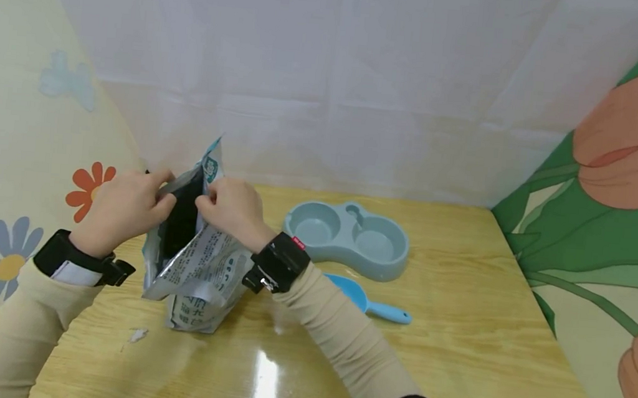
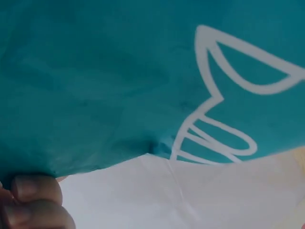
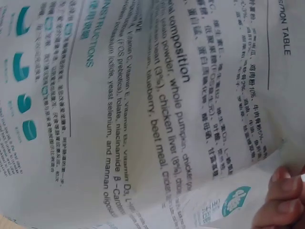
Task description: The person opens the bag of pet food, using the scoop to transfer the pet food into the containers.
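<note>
A silver and teal pet food bag stands upright on the wooden table, its top pulled apart. My left hand pinches the left edge of the mouth. My right hand pinches the right edge, opposite. The left wrist view is filled by the bag's teal panel with a white fish outline, and fingertips show at the bottom left. In the right wrist view, the bag's printed ingredient panel fills the frame, with fingertips at the lower right.
A pale blue double pet bowl sits right of the bag. A blue scoop lies in front of the bowl, partly behind my right forearm. A small torn scrap lies near the bag's base. Fabric walls enclose the table on three sides.
</note>
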Demonstrator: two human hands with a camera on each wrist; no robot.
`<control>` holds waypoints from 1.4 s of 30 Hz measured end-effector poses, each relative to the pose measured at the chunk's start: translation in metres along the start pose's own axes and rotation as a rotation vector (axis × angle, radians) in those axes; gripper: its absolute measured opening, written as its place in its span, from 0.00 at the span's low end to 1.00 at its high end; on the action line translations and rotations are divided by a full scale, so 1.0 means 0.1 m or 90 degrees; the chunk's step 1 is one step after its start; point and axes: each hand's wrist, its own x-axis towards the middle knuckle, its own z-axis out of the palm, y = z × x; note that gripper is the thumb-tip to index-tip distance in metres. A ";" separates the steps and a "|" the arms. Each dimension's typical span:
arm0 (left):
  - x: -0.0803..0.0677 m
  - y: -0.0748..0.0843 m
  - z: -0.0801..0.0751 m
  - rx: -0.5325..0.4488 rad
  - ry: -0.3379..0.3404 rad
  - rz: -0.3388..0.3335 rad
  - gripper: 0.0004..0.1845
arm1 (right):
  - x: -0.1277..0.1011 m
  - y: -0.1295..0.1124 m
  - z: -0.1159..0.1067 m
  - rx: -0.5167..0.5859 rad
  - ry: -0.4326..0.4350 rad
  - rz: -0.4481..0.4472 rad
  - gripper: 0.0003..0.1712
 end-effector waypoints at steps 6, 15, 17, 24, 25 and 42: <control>0.00 -0.03 0.00 0.012 0.022 0.006 0.09 | -0.03 0.06 0.00 0.003 0.004 0.003 0.22; -0.01 -0.08 -0.01 0.004 0.026 -0.020 0.09 | -0.06 0.13 0.00 0.036 0.027 -0.004 0.22; -0.01 -0.08 -0.01 -0.001 0.027 -0.025 0.09 | -0.07 0.13 0.00 0.046 0.026 -0.005 0.22; -0.03 -0.11 -0.01 -0.015 0.028 -0.034 0.10 | -0.10 0.16 0.01 0.077 0.024 -0.009 0.22; -0.03 -0.11 -0.01 -0.018 0.027 -0.037 0.11 | -0.10 0.16 0.01 0.081 0.025 -0.012 0.22; -0.04 -0.15 -0.05 -0.028 0.038 -0.067 0.13 | -0.17 0.24 0.01 0.137 0.044 -0.030 0.21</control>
